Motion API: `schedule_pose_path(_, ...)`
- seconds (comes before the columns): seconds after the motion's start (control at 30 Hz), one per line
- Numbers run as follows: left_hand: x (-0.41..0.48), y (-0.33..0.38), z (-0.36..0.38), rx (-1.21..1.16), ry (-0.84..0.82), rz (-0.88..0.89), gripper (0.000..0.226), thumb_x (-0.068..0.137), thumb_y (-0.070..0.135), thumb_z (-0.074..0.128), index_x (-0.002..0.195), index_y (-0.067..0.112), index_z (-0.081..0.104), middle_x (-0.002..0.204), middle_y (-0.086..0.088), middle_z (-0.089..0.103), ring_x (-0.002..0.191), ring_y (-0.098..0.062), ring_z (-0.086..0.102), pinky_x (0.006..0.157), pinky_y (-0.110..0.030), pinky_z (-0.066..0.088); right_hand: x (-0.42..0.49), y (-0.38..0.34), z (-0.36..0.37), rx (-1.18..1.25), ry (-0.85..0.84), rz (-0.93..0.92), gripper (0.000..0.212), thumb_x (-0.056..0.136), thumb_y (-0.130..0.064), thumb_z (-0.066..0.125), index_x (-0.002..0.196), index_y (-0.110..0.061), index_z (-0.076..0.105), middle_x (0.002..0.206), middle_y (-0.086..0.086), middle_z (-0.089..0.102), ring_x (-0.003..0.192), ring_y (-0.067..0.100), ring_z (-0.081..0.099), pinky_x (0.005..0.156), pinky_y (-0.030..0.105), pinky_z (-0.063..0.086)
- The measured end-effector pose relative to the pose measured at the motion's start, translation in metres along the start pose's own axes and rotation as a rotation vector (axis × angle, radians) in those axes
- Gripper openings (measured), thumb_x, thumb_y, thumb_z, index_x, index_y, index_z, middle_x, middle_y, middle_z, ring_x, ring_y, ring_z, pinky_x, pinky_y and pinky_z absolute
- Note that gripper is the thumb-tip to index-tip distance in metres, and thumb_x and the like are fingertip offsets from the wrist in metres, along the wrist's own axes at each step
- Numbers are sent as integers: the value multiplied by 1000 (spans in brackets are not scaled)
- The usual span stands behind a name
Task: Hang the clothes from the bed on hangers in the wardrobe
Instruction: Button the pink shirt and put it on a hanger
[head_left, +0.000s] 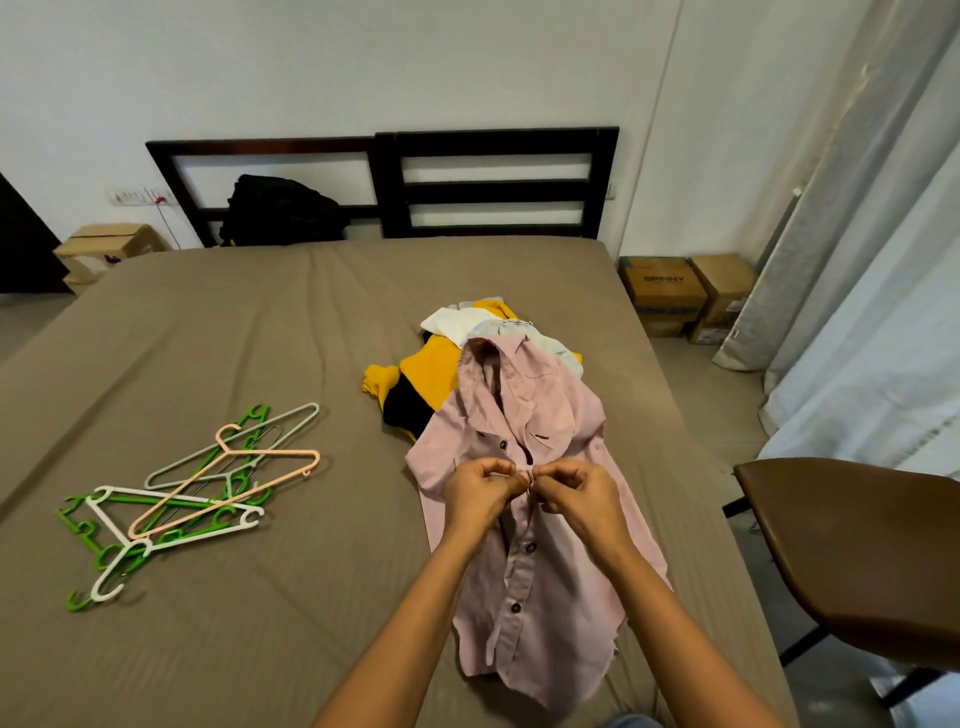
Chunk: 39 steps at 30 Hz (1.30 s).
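both hands (530, 491) curled, pinching pink shirt (524, 519) placket

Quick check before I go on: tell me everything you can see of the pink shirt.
The pink shirt is a light woven button-front with dark buttons and a collar, lying front-up on the bed, collar toward the headboard, its top overlapping the yellow-and-black garment. The left hand and right hand pinch its placket at a button; lower buttons look fastened.
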<state>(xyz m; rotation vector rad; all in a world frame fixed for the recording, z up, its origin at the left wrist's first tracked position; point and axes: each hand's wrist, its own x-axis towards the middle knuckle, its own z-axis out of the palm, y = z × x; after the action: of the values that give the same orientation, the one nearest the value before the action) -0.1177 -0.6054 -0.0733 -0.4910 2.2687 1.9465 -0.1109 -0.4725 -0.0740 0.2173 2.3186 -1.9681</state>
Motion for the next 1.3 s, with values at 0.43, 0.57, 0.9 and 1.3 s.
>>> schedule_pose_path(0.43, -1, 10, 12, -274, 3, -275, 12, 82, -3, 61, 71, 2, 63, 48, -1, 57, 39, -7, 52, 41, -17, 48, -7, 6, 16, -261, 234, -38, 8, 75, -12, 71, 78, -18, 75, 72, -5, 72, 68, 8, 67, 67, 31, 56)
schedule_pose_path(0.57, -2, 5, 15, -276, 5, -259, 8, 79, 6, 72, 84, 0, 70, 68, -6, 68, 64, -12, 64, 56, -20, 53, -14, 5, 24, -429, 299, -111, 8, 79, -20, 71, 86, -18, 73, 81, 0, 73, 75, 17, 67, 68, 34, 54)
schedule_pose_path(0.9, -7, -3, 22, -355, 23, -226, 20, 86, -9, 55, 72, 3, 61, 61, -8, 63, 50, -13, 60, 47, -19, 49, -19, 17, 28, -536, 409, -302, 7, 82, -22, 69, 80, -15, 69, 76, 0, 69, 66, 17, 63, 56, 33, 49)
schedule_pose_path(1.3, -4, -24, 14, -348, -109, -291, 15, 92, 5, 57, 79, 12, 63, 69, -3, 59, 57, -10, 46, 55, -22, 39, 9, -2, 4, 219, -77, 556, 21, 79, 2, 63, 60, -5, 61, 47, 4, 48, 42, 12, 36, 46, 18, 28)
